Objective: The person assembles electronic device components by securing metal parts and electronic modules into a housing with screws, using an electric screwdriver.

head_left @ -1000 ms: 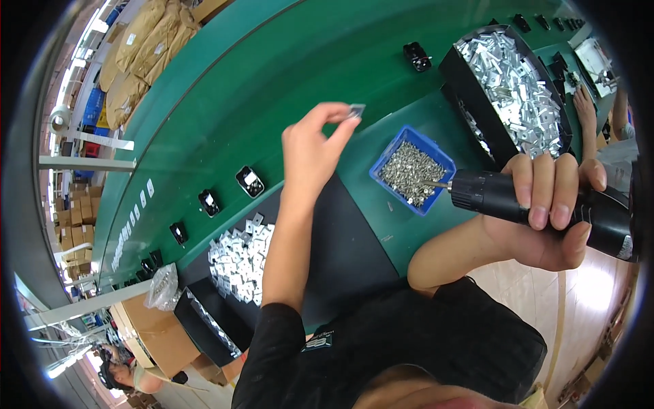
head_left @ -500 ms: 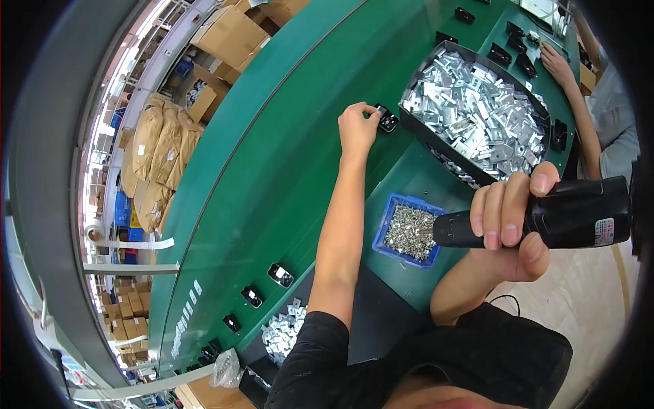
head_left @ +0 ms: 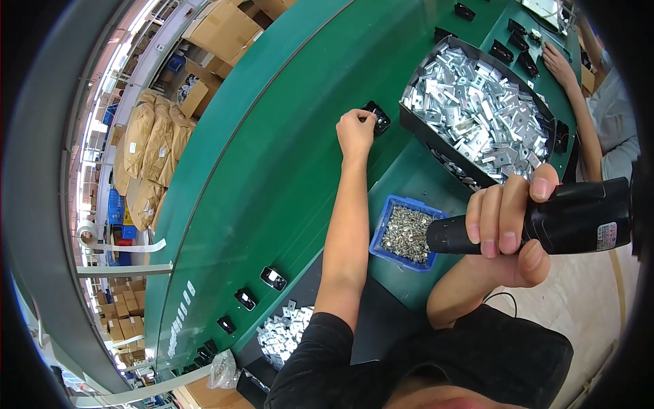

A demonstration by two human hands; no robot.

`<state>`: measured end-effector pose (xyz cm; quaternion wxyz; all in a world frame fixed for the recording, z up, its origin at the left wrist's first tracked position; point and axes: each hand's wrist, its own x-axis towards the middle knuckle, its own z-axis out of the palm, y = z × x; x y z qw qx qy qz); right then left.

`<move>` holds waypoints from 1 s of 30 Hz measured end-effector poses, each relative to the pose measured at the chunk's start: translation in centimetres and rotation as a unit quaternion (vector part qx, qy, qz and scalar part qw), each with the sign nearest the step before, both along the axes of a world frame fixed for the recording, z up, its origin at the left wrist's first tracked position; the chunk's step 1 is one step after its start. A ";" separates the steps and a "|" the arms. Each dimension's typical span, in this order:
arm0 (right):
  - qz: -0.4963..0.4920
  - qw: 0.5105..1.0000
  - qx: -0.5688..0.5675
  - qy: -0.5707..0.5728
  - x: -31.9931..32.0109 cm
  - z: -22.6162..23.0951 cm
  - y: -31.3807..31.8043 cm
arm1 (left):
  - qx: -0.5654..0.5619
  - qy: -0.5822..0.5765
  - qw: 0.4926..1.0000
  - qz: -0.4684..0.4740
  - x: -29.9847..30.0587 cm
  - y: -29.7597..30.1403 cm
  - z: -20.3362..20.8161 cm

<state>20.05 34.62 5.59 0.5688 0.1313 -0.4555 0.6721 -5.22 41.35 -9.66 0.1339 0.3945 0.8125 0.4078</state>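
Observation:
My left hand [head_left: 355, 134] reaches out over the green conveyor belt, thumb and fingertips pinched on the near side of a small black plastic housing [head_left: 380, 121]. My fingers cover part of that housing. In my right hand [head_left: 504, 218] is a black electric screwdriver [head_left: 579, 217], gripped around its body with the nose pointing left. Its tip is over a blue tray [head_left: 402, 260] of small metal screws [head_left: 406, 230]. Beyond the screwdriver stands a black box [head_left: 428, 136] heaped with flat silver metal plates [head_left: 477, 102].
Several black housings [head_left: 273, 278] lie on the belt [head_left: 272, 184] at lower left. Beside my left elbow is a pile of metal plates [head_left: 283, 334]. A co-worker's arm [head_left: 579, 112] and more housings [head_left: 501, 52] are at upper right. Cartons [head_left: 221, 31] stand behind the belt.
The black housing has shifted slightly left and tilted against my left fingertips. My right hand holds the screwdriver almost where it was, over the screw tray.

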 end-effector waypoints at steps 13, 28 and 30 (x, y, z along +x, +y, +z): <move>-0.009 1.000 -0.003 -0.001 0.0 0.2 -0.3 | 0.100 -0.009 0.989 -0.110 -1.7 -1.2 -2.3; 0.019 0.998 -0.029 0.048 1.0 0.4 -2.1 | 0.131 0.101 0.973 -0.162 2.0 -11.0 3.8; 0.006 0.994 -0.075 0.075 0.5 1.1 -3.0 | 0.175 0.110 0.965 -0.163 3.4 -15.6 6.5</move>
